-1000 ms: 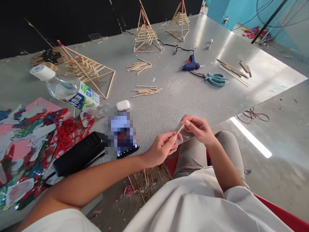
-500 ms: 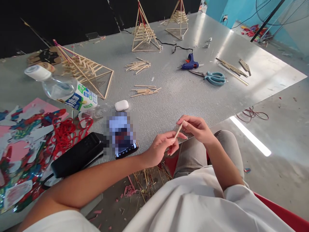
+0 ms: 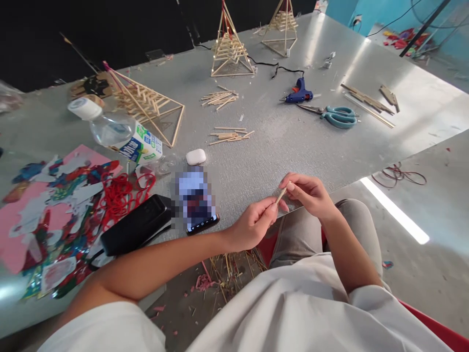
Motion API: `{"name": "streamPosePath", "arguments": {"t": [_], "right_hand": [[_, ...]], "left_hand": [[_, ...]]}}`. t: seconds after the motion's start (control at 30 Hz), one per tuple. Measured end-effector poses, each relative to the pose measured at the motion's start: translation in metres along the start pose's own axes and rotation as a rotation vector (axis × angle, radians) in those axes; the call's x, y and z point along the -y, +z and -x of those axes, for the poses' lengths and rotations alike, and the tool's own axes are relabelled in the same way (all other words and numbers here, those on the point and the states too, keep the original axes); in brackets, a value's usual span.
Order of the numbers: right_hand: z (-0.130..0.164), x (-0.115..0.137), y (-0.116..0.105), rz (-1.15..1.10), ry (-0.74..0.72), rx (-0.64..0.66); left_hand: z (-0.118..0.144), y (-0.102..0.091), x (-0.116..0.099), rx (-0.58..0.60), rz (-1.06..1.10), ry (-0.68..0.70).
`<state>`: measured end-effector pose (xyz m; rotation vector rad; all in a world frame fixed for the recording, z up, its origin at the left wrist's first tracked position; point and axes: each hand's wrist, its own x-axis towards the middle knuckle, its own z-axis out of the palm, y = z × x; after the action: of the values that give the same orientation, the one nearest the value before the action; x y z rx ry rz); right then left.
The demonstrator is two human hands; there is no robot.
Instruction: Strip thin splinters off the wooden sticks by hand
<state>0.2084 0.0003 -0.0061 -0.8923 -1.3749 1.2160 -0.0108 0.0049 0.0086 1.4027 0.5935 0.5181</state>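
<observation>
A short wooden stick (image 3: 281, 195) spans the gap between my two hands, above the table's near edge. My left hand (image 3: 252, 224) is closed round its lower end, while my right hand (image 3: 308, 194) pinches the upper end between thumb and fingers. Farther off on the table lie two loose piles of similar sticks, a nearer pile (image 3: 231, 136) and a farther pile (image 3: 220, 98). Stick pyramids with stacked layers stand behind them: a left pyramid (image 3: 146, 105), a middle pyramid (image 3: 231, 54) and a right pyramid (image 3: 282, 27).
A blue glue gun (image 3: 300, 93) and scissors (image 3: 340, 117) lie beyond my right hand, near wooden strips (image 3: 368, 99). Left of me are a phone (image 3: 198, 200), white earbud case (image 3: 196, 157), black case (image 3: 137, 225), plastic bottle (image 3: 113, 131), red cord (image 3: 119, 195) and coloured scraps.
My left fingers have curled in more tightly around the stick's lower end. The whole view has shifted, so the table's things appear farther right. My right hand keeps its pinch.
</observation>
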Motion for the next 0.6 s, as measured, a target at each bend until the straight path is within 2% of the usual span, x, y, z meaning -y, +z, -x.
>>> {"name": "streamPosePath", "arguments": {"t": [0.23, 0.6], "right_hand": [[-0.0002, 0.0004, -0.0026, 0.089, -0.077, 0.057], [0.0019, 0.0006, 0.0041, 0.023, -0.011, -0.077]], "left_hand": [[-0.0049, 0.0005, 0.0037, -0.118, 0.022, -0.042], [-0.008, 0.0021, 0.0006, -0.141, -0.033, 0.021]]}}
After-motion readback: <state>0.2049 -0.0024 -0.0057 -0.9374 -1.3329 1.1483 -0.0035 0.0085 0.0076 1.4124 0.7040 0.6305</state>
